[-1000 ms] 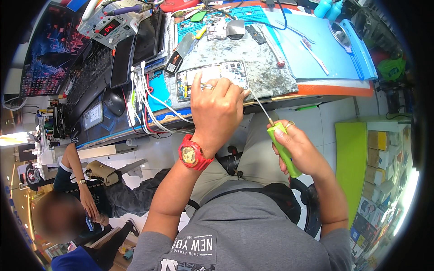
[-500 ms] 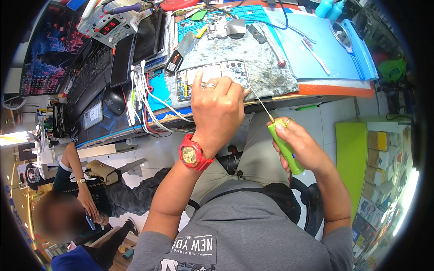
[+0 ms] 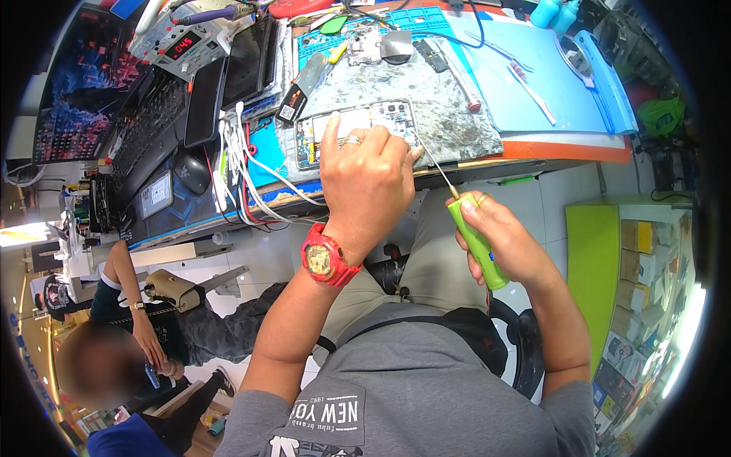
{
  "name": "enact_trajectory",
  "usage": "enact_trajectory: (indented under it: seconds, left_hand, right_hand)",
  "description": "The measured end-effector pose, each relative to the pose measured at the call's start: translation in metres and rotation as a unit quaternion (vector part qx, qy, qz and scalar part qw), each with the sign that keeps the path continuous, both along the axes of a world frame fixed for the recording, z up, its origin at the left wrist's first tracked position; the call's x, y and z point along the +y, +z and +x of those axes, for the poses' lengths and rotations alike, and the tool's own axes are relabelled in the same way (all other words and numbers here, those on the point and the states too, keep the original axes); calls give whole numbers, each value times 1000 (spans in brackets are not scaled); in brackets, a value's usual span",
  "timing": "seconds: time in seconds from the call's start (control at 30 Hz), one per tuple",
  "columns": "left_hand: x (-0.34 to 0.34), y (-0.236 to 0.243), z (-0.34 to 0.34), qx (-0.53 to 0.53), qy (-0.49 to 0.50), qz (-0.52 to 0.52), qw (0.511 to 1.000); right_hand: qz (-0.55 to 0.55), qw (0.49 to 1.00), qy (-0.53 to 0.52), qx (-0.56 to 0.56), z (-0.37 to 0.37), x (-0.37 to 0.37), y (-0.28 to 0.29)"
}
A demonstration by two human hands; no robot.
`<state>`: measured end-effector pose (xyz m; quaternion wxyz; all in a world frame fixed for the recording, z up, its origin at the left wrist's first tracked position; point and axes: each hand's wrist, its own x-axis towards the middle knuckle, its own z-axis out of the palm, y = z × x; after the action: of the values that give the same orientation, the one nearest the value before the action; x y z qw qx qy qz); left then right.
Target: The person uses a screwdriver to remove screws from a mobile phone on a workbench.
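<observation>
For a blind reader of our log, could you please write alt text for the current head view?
A person's left hand rests on an opened phone on a stained grey mat; the right hand holds a green-handled tool, its thin shaft at the phone's edge.

There are two light-blue bottles (image 3: 543,14), one opened rectangular phone (image 3: 356,120), one green-handled metal tool (image 3: 481,247), one red wristwatch (image 3: 317,260) and one black mouse (image 3: 192,169).

Phone (image 3: 354,122) on mat (image 3: 365,87), near edge of desk (image 3: 563,151). From phone: circuit board (image 3: 364,49) 12 o'clock, toothbrush (image 3: 533,95) near 3, mouse (image 3: 192,169) near 9.
</observation>
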<state>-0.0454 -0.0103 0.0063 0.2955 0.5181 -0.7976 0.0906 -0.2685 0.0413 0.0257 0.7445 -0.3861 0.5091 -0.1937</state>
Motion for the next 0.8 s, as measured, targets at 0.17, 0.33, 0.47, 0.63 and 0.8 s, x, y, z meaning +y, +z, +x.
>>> enact_trajectory:
  seconds: [0.17,0.33,0.47,0.63,0.8]
  left_hand:
    - [1,-2,0,6,-1,-11,1000]
    - [9,-8,23,48,-45,5,998]
    - [22,5,61,46,5,3,999]
    - [23,-2,90,21,24,32,999]
    - [20,-12,79,37,55,-20,998]
  right_hand:
    - [-9,1000,-21,-4,0,-4,-6]
    - [-66,992,-98,-42,8,19,-6]
    - [-103,979,-171,-39,20,49,-14]
    - [-121,983,-129,-47,57,65,-38]
    - [-102,988,-105,-51,92,62,-38]
